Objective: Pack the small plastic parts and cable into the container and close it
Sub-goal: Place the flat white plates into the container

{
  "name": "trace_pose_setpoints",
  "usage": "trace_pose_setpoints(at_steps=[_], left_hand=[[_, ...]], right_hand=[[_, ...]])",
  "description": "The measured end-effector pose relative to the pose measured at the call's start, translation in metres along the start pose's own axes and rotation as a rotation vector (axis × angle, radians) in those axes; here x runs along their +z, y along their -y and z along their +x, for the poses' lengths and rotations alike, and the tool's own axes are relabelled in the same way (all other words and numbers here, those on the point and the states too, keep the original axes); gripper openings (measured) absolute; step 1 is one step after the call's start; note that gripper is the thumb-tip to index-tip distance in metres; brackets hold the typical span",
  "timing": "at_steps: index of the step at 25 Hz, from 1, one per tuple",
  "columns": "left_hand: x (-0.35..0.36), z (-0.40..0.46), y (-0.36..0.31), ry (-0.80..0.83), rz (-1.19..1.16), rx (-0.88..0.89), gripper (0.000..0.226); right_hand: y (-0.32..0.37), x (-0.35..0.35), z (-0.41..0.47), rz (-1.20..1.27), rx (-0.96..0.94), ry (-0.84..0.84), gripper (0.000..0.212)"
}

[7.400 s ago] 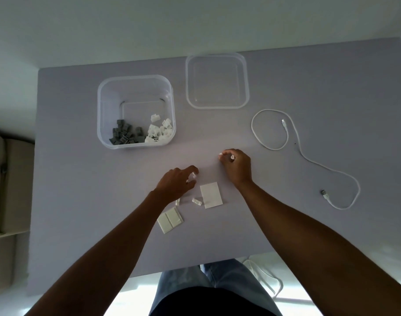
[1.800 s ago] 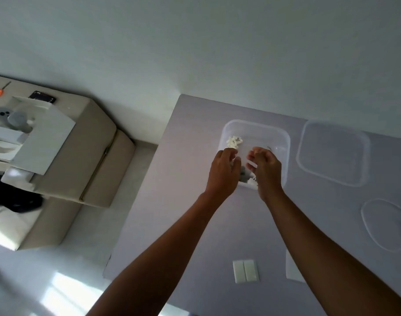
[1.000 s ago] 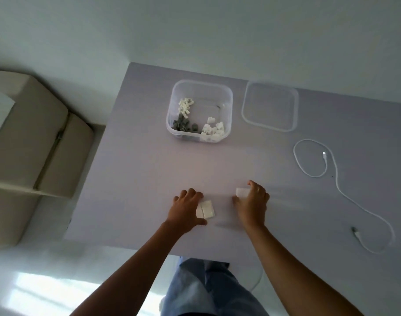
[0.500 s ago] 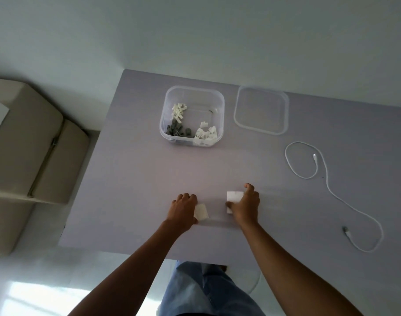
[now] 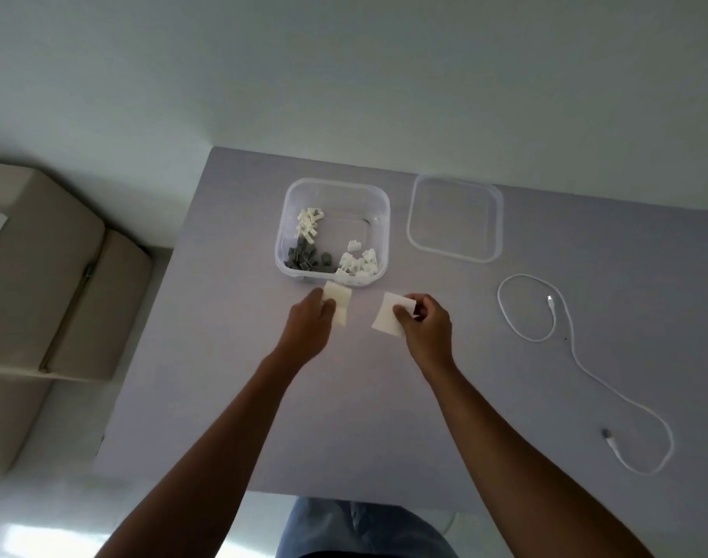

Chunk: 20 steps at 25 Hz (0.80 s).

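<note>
Risk points: two flat plates in transfer, cable and lid still outside the container

The bench [image 5: 231, 356] fills the frame centre; the open container [image 5: 378, 203], upper centre, already holds grey and white small parts [image 5: 328, 251], and its lid [image 5: 455, 219] lies just to its right, apart from it. The cable [image 5: 545, 336] sprawls loose at the right edge, well clear of both hands; if coiled carelessly, it is likely to spring over the rim and block the lid from seating. The left hand [image 5: 308, 328] pinches a white plate [image 5: 338, 302] just below the container wall; the right hand [image 5: 425, 326] pinches a second plate [image 5: 388, 316] by one corner. Each grip is a light fingertip pinch, so a plate could slip, strike the rim and land on the bench.
</note>
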State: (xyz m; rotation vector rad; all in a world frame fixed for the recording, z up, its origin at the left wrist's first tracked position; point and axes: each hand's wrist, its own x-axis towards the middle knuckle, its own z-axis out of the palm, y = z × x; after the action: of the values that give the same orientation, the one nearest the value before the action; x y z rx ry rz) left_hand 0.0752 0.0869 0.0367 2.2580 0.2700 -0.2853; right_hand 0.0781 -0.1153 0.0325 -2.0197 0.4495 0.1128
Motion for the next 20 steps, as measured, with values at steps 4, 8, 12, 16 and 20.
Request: trace_pose_setpoints(at_steps=[4,8,12,16,20], left_hand=[[-0.036,0.065,-0.025,-0.11,-0.117,-0.026,0.021],[-0.046,0.131,-0.036,-0.103,-0.073,-0.104,0.022],[-0.034,0.185,-0.031,-0.057,-0.029,-0.142,0.021],[-0.019,0.214,-0.026,-0.052,-0.045,-0.163,0.02],[-0.006,0.232,-0.022,-0.039,0.018,-0.171,0.022]], right_hand=[[0.051,0.013,0.057,0.024,-0.079,0.033,0.013],[0.082,0.044,0.109,-0.083,-0.126,0.097,0.02],[0.093,0.079,0.151,-0.244,-0.108,0.123,0.035],[0.089,0.104,0.173,-0.405,-0.055,0.164,0.044],[0.089,0.117,0.189,-0.498,-0.067,0.179,0.041]])
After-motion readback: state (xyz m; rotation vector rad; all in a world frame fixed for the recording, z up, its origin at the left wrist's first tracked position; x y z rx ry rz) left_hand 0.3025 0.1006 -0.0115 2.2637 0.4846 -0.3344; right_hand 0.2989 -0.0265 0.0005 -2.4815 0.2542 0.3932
